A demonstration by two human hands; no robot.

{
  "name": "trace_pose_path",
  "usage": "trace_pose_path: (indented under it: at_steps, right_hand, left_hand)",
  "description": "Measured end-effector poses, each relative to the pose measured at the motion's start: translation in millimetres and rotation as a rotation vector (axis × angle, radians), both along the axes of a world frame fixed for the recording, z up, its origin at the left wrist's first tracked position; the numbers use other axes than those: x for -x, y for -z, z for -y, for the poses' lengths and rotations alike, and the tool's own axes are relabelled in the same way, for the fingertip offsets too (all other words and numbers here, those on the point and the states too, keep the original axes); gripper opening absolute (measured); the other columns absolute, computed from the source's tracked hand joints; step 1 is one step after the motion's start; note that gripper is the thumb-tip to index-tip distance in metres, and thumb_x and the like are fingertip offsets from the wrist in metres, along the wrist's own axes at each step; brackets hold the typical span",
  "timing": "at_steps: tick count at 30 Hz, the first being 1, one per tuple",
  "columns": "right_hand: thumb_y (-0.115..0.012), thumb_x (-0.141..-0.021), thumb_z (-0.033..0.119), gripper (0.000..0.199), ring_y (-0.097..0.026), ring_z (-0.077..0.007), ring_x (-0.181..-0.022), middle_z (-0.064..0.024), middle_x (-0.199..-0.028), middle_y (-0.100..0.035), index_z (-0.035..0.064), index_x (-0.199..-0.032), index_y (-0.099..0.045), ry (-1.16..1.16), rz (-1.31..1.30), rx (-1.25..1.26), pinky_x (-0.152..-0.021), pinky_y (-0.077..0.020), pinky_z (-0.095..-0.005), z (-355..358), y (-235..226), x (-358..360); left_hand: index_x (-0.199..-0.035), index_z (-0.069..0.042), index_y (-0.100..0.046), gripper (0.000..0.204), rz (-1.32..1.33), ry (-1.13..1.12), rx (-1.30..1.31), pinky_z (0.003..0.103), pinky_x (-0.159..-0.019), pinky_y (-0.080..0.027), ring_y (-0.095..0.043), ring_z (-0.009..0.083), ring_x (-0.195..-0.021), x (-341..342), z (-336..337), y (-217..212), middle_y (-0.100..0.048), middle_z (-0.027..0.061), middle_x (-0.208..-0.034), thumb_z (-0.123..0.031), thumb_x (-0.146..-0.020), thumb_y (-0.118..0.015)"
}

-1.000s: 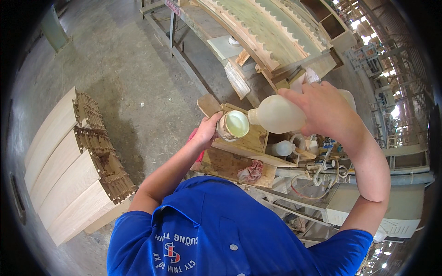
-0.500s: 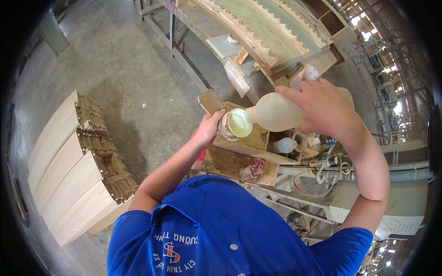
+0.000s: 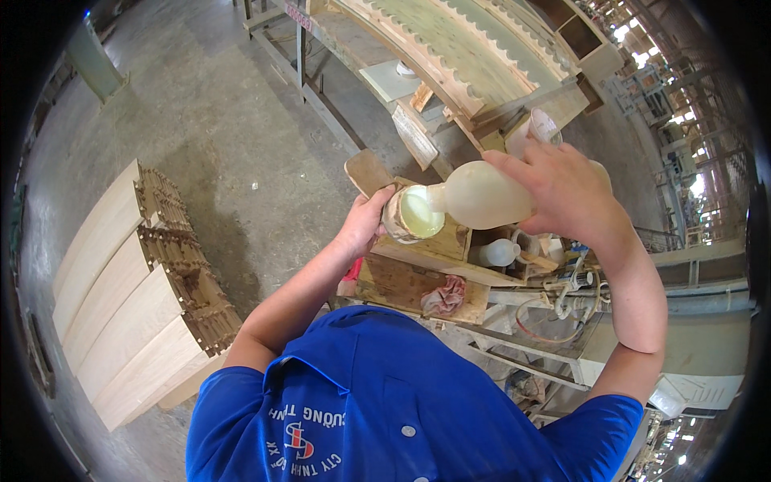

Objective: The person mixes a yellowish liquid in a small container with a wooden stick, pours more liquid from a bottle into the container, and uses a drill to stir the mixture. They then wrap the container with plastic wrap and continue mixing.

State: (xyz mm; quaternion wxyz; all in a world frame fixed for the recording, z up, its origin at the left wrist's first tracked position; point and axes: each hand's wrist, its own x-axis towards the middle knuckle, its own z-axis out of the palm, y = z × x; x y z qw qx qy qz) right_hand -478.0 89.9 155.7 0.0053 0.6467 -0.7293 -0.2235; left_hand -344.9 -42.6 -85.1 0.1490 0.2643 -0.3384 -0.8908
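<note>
My left hand [image 3: 368,218] is closed round a stained cup [image 3: 394,221], tipped so that its inside shows, with pale greenish-white liquid in it. In my right hand [image 3: 572,193] is a cloudy, cream-coloured plastic bottle [image 3: 480,195], held almost level with its neck at the cup's mouth. The neck's end overlaps the cup's rim, and whether liquid is flowing cannot be made out. Just beyond my left fingers, a flat wooden piece [image 3: 368,173] sticks up; I cannot tell if it is held. A whitish cup [image 3: 540,127] stands behind my right hand.
Below the cup are a wooden box [image 3: 502,277] with a small translucent bottle [image 3: 499,253] and a crumpled pinkish cloth [image 3: 443,296]. Stacked curved boards [image 3: 120,321] lie at left. A workbench [image 3: 450,60] with scalloped wooden strips stands ahead. A hose [image 3: 554,325] hangs at right.
The bottle's neck has shifted slightly further over the cup. My right hand and forearm have moved a little to the left. Both hands keep their grips.
</note>
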Motion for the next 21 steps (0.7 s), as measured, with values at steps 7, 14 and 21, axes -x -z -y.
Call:
trace_pose_path:
  at_steps: [7,14,21]
  right_hand:
    - [-0.078,-0.057,0.018,0.077,-0.056,-0.0264,-0.092,-0.0102,-0.092,-0.059,0.0175,-0.127,-0.046,-0.037,0.015,0.015,-0.090,-0.0386,-0.0374,-5,8,2]
    - [-0.078,-0.052,0.016,0.082,-0.056,-0.0254,-0.089,-0.0080,-0.092,-0.057,0.0193,-0.127,-0.046,-0.054,0.005,0.031,-0.077,-0.0427,-0.0372,-9,14,5]
    - [-0.078,-0.052,0.017,0.082,-0.056,-0.0241,-0.086,-0.0072,-0.089,-0.057,0.0188,-0.128,-0.046,-0.077,0.012,0.045,-0.075,-0.0410,-0.0358,-12,18,8]
  left_hand:
    - [-0.106,-0.001,-0.057,0.029,-0.016,0.015,0.036,0.020,-0.054,-0.049,-0.060,0.0078,-0.067,2,-2,2,-0.063,0.0027,-0.085,-0.025,-0.091,-0.050]
    - [-0.110,0.000,-0.054,0.032,-0.003,0.021,0.070,0.023,-0.061,-0.052,-0.062,0.0100,-0.075,1,-3,3,-0.063,0.0059,-0.093,-0.024,-0.091,-0.050]
    - [-0.109,0.000,-0.054,0.030,-0.025,0.027,0.066,0.023,-0.061,-0.052,-0.061,0.0094,-0.074,0,-5,1,-0.063,0.0049,-0.092,-0.023,-0.091,-0.050]
